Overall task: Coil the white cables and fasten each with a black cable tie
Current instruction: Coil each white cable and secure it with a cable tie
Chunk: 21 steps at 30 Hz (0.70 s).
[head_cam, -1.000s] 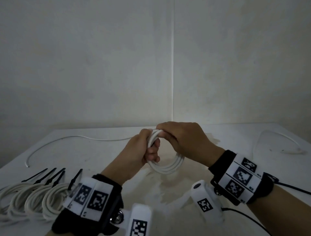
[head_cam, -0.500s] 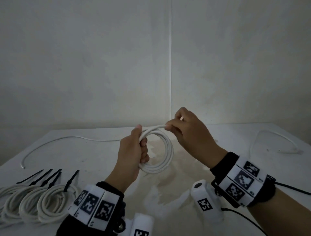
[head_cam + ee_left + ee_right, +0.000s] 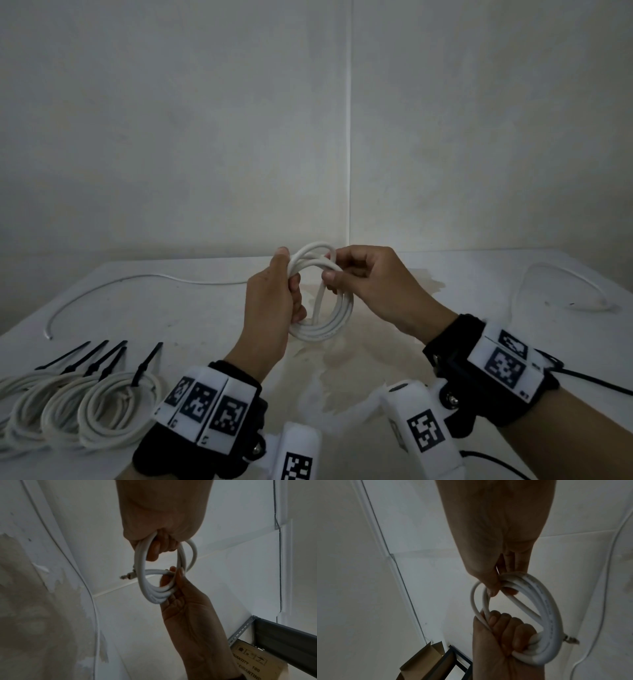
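Note:
A white cable coil [image 3: 325, 330] is held upright above the table, between both hands. My left hand [image 3: 291, 274] grips the coil's left side, fingers curled round the bundled loops. My right hand [image 3: 334, 270] pinches the strands at the upper right. One strand crosses inside the loop. In the left wrist view the left hand [image 3: 154, 547] holds the coil [image 3: 142, 582] from above, and the cable's metal-tipped end [image 3: 126, 576] sticks out to the left. In the right wrist view the right hand [image 3: 498, 588] pinches the coil [image 3: 547, 609] while the left hand [image 3: 506, 627] clasps it below.
Several coiled white cables [image 3: 85, 407] bound with black cable ties [image 3: 102, 356] lie at the front left of the stained white table [image 3: 359, 373]. A loose white cable [image 3: 137, 279] curves along the back left; another [image 3: 565, 291] lies at the right. Walls stand close behind.
The coil was raised off the table. My right hand moved from covering the coil's top to pinching its upper right strands, and a strand now crosses inside the loop.

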{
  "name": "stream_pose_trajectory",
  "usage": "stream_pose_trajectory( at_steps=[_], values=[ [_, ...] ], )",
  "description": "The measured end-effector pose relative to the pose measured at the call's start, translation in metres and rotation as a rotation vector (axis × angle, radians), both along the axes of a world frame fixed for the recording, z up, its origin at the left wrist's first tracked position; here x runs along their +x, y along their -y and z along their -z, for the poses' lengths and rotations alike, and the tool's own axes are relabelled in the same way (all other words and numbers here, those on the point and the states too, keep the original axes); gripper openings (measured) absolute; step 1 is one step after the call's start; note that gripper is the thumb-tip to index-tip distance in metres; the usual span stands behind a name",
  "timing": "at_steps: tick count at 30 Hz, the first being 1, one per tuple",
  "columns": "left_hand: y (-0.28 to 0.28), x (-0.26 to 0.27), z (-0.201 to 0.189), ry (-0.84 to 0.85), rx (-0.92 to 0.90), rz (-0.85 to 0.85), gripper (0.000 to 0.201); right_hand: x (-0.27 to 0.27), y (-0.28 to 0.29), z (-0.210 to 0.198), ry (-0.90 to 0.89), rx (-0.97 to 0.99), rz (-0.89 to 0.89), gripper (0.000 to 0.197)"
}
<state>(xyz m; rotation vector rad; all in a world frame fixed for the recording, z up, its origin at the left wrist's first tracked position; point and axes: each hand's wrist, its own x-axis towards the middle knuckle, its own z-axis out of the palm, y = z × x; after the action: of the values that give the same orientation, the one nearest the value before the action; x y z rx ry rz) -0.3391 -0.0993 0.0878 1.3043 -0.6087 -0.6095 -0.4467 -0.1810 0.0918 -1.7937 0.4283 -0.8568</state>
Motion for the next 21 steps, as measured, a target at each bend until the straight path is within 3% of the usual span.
stream_pose_trajectory(
  at_steps=[10,13,18,21],
  values=[
    [-0.0003,0.0036,0.0006,0.084,0.005,-0.014,0.051,-0.0002,-0.0034,0.0060,0.094,0.346,-0.258,0.012],
    [0.0000,0.0045,0.0025,0.092,0.003,-0.022,0.051,-0.0002,-0.0041,0.0054,0.079,0.412,-0.349,0.023],
    [-0.0004,0.0045,0.0036,0.118,-0.021,-0.020,0.052,-0.0034,-0.0053,0.0023,0.016,0.408,-0.443,0.027],
    [0.0008,0.0055,0.0018,0.152,-0.026,-0.037,0.052,-0.0042,-0.0063,-0.0024,-0.097,0.253,-0.370,0.021]
  ],
)
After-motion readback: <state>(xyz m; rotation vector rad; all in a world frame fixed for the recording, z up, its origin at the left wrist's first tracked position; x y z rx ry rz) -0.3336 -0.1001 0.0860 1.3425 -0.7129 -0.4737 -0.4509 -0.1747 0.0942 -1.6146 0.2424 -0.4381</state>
